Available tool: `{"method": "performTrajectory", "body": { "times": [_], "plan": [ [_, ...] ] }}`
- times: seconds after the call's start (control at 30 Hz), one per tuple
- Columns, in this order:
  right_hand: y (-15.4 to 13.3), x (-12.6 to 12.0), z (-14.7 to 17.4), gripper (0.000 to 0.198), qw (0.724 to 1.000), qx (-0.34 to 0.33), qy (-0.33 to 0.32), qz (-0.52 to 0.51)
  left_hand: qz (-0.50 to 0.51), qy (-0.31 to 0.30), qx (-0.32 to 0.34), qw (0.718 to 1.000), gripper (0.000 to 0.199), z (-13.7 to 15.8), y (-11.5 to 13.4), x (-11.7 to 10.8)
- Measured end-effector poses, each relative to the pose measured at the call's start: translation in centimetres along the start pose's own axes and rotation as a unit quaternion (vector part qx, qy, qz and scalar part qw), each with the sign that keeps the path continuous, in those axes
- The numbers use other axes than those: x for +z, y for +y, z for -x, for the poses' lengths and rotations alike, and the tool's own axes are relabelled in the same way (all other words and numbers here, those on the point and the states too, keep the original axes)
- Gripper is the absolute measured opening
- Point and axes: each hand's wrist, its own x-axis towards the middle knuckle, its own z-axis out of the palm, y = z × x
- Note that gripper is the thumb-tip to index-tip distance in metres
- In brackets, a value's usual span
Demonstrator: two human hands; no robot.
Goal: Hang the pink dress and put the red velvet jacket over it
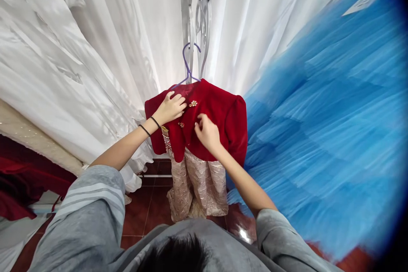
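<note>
A red velvet jacket with puffed sleeves hangs from a purple hanger. My left hand is closed on the jacket's front edge near the neckline, its fingers bent over the cloth. Beside those fingertips sits a gold flower-shaped brooch, with a smaller red-and-gold ornament lower down. My right hand is curled against the other front panel; whether cloth is pinched in it is hidden. Below my left wrist dangles a gold beaded tassel ornament. A pale gold patterned skirt hangs beneath the jacket.
White drapes cover the back and left. A silver scrolled metal stand rises behind the hanger. Blue layered tulle fills the right side, bearing a white tag. Dark red fabric lies at left, above reddish floor tiles.
</note>
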Motion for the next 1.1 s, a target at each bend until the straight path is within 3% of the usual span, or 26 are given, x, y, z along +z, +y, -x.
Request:
{"method": "performTrajectory", "body": {
  "times": [0.13,0.23,0.33,0.43,0.5,0.53,0.6,0.67,0.7,0.77,0.83,0.97,1.1],
  "plan": [
    [-1.8,4.4,2.5,0.031,0.993,0.004,-0.053,0.106,0.005,-0.058,-0.021,0.998,0.032,-1.1,1.7,0.8],
    [-1.8,6.2,1.1,0.046,0.991,0.021,-0.017,0.134,0.015,-0.088,-0.031,0.996,0.032,-2.0,2.2,0.9],
    [-0.1,5.8,-0.4,0.048,0.990,0.081,-0.004,0.116,0.022,-0.097,-0.032,0.994,0.033,-2.5,2.0,-0.3],
    [1.8,3.6,0.2,0.034,0.997,0.077,-0.006,0.013,0.048,-0.052,-0.033,0.997,0.032,-2.8,1.5,-2.6],
    [2.5,1.2,1.4,0.024,0.988,0.072,0.073,-0.112,0.051,-0.006,-0.037,0.998,0.032,-3.0,1.3,-4.0],
    [2.5,-0.3,2.1,0.020,0.971,0.073,0.144,-0.178,0.049,0.016,-0.041,0.998,0.034,-3.2,1.3,-4.3],
    [2.2,-3.5,3.2,0.016,0.910,0.074,0.304,-0.273,0.044,0.033,-0.045,0.997,0.038,-3.5,1.7,-4.3],
    [1.2,-6.3,3.9,0.017,0.858,0.071,0.416,-0.294,0.046,-0.002,-0.047,0.998,0.038,-3.7,2.3,-3.6],
    [0.6,-7.1,4.2,0.018,0.856,0.068,0.425,-0.286,0.049,-0.030,-0.050,0.997,0.037,-3.9,2.6,-3.1],
    [-1.0,-7.3,4.4,0.016,0.898,0.059,0.336,-0.278,0.060,-0.075,-0.067,0.993,0.034,-4.2,3.1,-2.4],
    [-2.7,-5.1,4.3,0.018,0.935,0.045,0.202,-0.287,0.075,-0.086,-0.096,0.989,0.031,-4.7,3.2,-2.3],
    [-5.1,3.1,2.7,0.036,0.950,-0.021,0.073,-0.301,0.113,-0.077,-0.160,0.978,0.023,-5.7,2.5,-2.9],
    [-3.9,9.1,0.8,0.071,0.955,-0.063,-0.125,-0.263,0.144,-0.073,-0.171,0.972,0.022,-5.6,1.6,-3.0]
  ]
}}
